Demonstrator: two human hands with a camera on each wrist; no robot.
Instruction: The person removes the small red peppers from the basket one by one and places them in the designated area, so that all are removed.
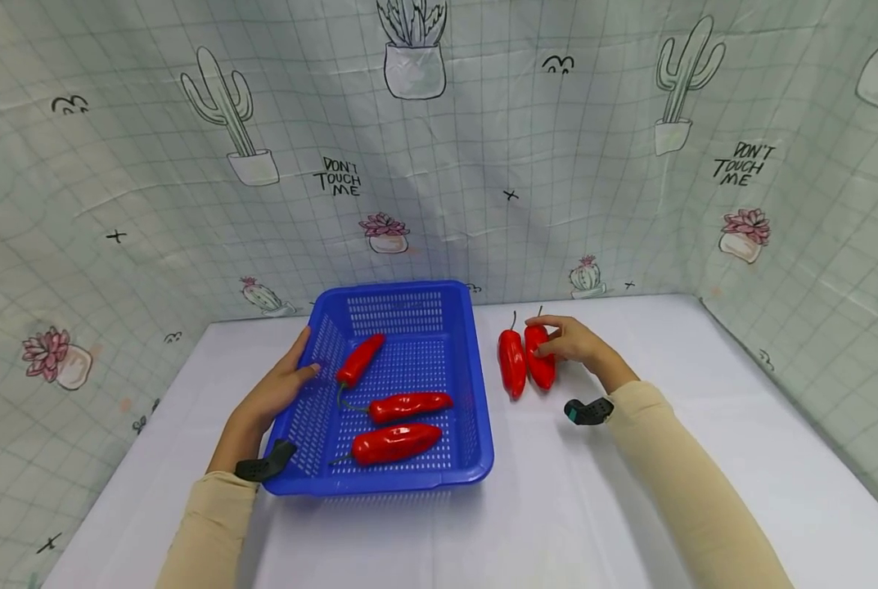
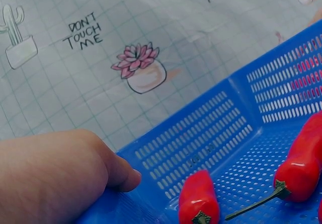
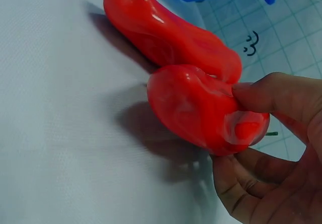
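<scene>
Between fingers (image 3: 227,181), a glossy red pepper (image 3: 186,105).

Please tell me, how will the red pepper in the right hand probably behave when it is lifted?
The red pepper may be slippery, as its skin is glossy. It is probably fairly firm: pinched by the right hand, its free end shows no sag. Its rounded body might roll if released.

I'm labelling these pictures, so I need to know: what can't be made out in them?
Head view: part of the held pepper, covered by the right grip.
Left wrist view: faint marking inside the basket, too blurred to read.
Right wrist view: most of the basket, cut off by the top edge.
</scene>
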